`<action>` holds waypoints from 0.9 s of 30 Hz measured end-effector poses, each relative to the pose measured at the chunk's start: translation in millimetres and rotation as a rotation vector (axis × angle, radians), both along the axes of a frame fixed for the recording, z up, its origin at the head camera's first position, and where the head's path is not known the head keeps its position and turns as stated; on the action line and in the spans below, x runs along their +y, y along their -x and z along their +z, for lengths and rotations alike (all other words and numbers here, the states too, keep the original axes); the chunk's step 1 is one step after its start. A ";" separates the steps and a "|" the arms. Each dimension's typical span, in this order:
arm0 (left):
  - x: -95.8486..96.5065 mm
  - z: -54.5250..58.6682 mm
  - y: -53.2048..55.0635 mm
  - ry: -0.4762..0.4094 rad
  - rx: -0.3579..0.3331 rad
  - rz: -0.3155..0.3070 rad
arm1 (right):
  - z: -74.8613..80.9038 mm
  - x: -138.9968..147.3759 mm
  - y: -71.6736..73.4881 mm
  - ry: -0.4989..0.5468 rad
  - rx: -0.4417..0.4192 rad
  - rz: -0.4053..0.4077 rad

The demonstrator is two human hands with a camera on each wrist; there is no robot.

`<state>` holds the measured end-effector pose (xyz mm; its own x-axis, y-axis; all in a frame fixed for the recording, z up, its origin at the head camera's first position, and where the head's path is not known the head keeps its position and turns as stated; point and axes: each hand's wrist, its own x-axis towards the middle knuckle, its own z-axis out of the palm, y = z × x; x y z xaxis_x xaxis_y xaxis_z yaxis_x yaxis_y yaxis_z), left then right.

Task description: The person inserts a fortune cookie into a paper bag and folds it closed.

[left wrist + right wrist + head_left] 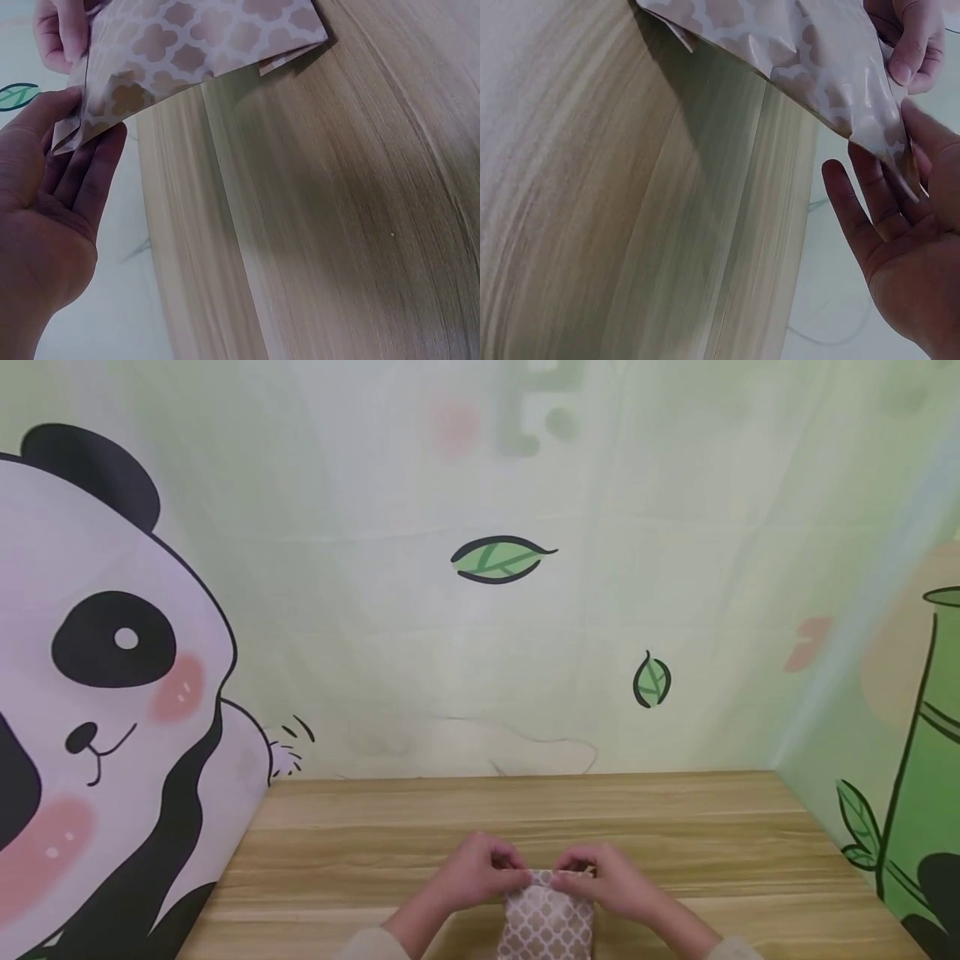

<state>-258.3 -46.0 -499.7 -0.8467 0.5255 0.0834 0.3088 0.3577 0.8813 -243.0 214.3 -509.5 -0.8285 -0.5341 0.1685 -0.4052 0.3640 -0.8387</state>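
A flat paper bag (pixel 547 922) with a tan and white lattice print reaches up from the bottom of the head view. At its far edge, my left hand (pixel 480 870) pinches the left corner between thumb and fingers. The right hand (pixel 613 883) pinches the same edge near the right corner. In the left wrist view the bag (pixel 202 41) shows a narrow fold along the gripped edge and a folded flap at its other end. Creases run across the bag (pixel 802 52) in the right wrist view, where some fingers lie beneath it.
The bag is above a wood-grain table (pixel 360 827). Behind the table hangs a pale green backdrop (pixel 360 635) with printed leaves. A printed panda (pixel 112 710) is at the left, and a green bamboo stalk (pixel 930 760) at the right.
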 end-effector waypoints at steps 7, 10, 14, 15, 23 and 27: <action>0.2 1.9 -0.6 0.001 0.047 -0.001 | 2.0 -3.8 2.0 -0.030 -0.001 -0.010; -0.2 1.5 -1.0 0.010 0.046 0.010 | 3.0 -6.1 2.1 -0.030 0.009 -0.005; -0.9 1.3 -1.3 0.014 0.037 0.021 | 3.5 -8.6 2.5 -0.023 0.025 0.008; -1.2 1.4 -1.4 0.014 0.038 0.021 | 3.6 -9.2 2.8 -0.025 0.031 0.010; 0.4 -0.5 -2.7 0.020 0.050 0.031 | 4.8 -15.6 6.2 -0.068 0.078 0.017; 0.9 -1.5 -3.1 0.008 0.051 0.035 | 6.2 -16.3 5.4 -0.066 0.082 0.017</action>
